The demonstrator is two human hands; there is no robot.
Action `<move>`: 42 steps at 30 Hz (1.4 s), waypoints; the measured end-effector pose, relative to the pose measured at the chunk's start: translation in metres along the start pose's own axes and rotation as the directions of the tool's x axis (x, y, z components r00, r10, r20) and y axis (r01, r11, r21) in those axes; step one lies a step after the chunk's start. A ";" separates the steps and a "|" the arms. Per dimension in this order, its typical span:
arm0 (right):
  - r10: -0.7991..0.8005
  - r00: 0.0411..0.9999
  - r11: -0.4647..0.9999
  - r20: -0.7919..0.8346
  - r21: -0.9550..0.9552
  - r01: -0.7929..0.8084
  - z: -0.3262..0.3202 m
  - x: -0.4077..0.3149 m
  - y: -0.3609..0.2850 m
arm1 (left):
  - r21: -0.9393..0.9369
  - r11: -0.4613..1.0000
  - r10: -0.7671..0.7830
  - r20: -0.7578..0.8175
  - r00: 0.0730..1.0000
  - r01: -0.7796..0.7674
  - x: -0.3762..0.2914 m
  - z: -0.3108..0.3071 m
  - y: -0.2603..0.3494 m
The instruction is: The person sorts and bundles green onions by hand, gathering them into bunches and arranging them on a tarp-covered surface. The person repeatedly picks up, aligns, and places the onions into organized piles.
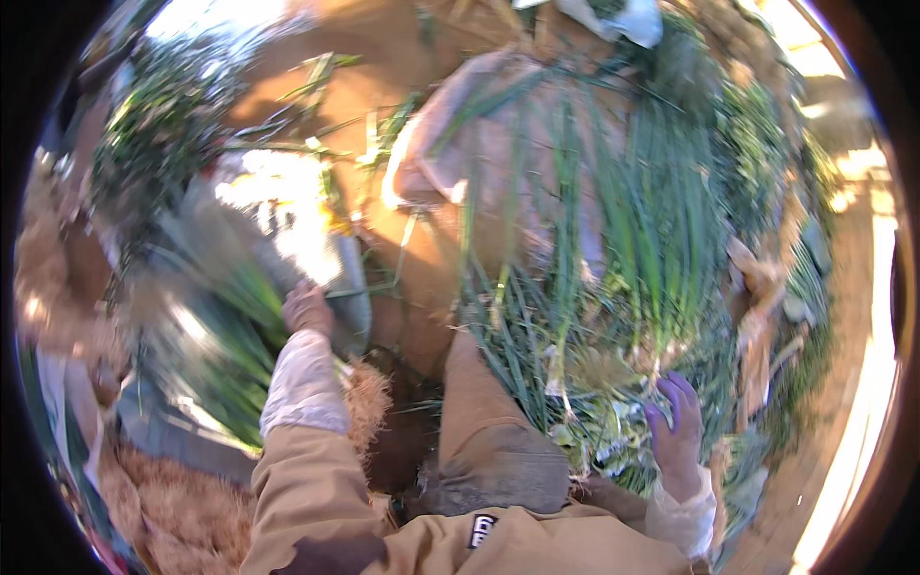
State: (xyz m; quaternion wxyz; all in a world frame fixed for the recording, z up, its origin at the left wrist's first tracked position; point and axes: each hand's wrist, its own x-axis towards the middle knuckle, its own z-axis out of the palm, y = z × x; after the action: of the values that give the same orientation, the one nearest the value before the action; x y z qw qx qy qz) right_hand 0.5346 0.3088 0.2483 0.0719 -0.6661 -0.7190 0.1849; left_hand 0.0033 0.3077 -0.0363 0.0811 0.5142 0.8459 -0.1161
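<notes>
My left hand (307, 309) rests on a thick bundle of green onions (230, 287) at the left, near a pale woven sack (352, 287); whether its fingers grip the stalks cannot be told. The bundle's tan roots (366, 395) stick out below my left forearm. At the lower right, my right hand (674, 410) has its fingers apart, just below the root ends of a spread row of green onions (658, 215). Those stalks lie partly over a pinkish sack (445, 136). Loose leaves and thin onions (560, 359) lie left of my right hand.
Leafy greens (151, 136) are heaped at the upper left, with more greens (755, 144) along the right. A large mass of tan roots (180, 503) lies at the lower left. My bent knee (496, 438) is between my arms. Stray stalks lie on the brown ground (388, 86).
</notes>
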 end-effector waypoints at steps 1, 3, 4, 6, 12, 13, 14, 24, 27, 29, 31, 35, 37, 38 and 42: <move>-0.008 1.000 0.999 0.008 0.054 0.007 -0.002 0.001 0.001 | 0.040 0.999 0.000 0.103 0.995 -0.004 0.003 -0.002 -0.014; 0.032 0.999 0.999 -0.002 0.011 -0.032 -0.004 -0.003 0.017 | -0.083 0.995 -0.067 -0.072 0.995 0.061 0.001 -0.017 -0.016; 0.107 0.994 0.994 0.014 0.022 -0.107 -0.003 -0.012 0.031 | -0.248 0.968 -0.031 -0.266 0.964 -0.038 0.007 -0.018 -0.018; 0.221 0.972 0.975 0.079 -0.045 -0.218 0.003 -0.036 0.062 | -0.580 0.784 -0.093 -0.463 0.881 -0.222 0.015 -0.037 0.008; 0.515 0.842 0.857 0.159 -0.114 -0.503 0.055 -0.034 0.128 | -0.946 -0.086 -0.019 -0.311 0.950 -0.311 0.001 -0.206 0.177; 0.522 0.847 0.849 0.100 -0.161 -0.504 0.064 -0.025 0.144 | -0.936 -0.157 0.075 -0.329 0.941 -0.315 -0.008 -0.217 0.209; 0.570 0.816 0.821 0.100 -0.108 -0.561 0.069 -0.010 0.157 | -0.963 -0.166 0.222 -0.248 0.943 -0.214 -0.020 -0.223 0.240; 0.560 0.805 0.801 0.197 -0.378 -0.465 0.173 0.083 0.208 | -0.789 0.488 0.799 0.576 -0.173 -0.374 -0.105 -0.125 0.354; 0.556 0.794 0.822 0.245 -0.298 -0.484 0.166 0.090 0.198 | -0.808 0.560 0.822 0.570 -0.001 -0.181 -0.099 -0.126 0.372; 0.399 0.916 0.911 -0.044 -0.090 -0.402 0.152 0.073 0.191 | -0.789 0.596 0.758 0.615 0.217 0.151 -0.095 -0.134 0.389; 0.202 0.937 0.979 -0.286 0.054 -0.195 0.127 0.068 0.158 | -0.804 0.460 0.732 0.583 0.352 0.377 -0.088 -0.126 0.398; -0.079 0.964 0.997 -0.255 -0.025 0.075 0.106 0.054 0.098 | -0.638 0.185 0.746 0.586 0.316 0.748 -0.092 -0.129 0.419; -0.009 0.976 0.992 -0.219 0.121 0.036 0.111 0.046 0.095 | -0.622 0.173 0.744 0.590 0.312 0.763 -0.094 -0.125 0.414; 0.117 0.972 0.960 -0.202 0.275 -0.058 0.121 0.043 0.100 | -0.605 0.186 0.743 0.602 0.292 0.774 -0.092 -0.123 0.407; 0.402 0.792 0.066 0.459 0.848 -0.525 0.134 0.067 0.117 | -0.487 0.218 0.792 0.594 0.138 0.846 -0.097 -0.117 0.393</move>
State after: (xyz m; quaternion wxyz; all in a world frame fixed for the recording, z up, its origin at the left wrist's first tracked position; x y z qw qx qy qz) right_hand 0.5900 0.3570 0.0728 0.3596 -0.6611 -0.2034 0.6263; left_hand 0.3952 0.4323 0.0565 0.9065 0.0638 0.3934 0.1394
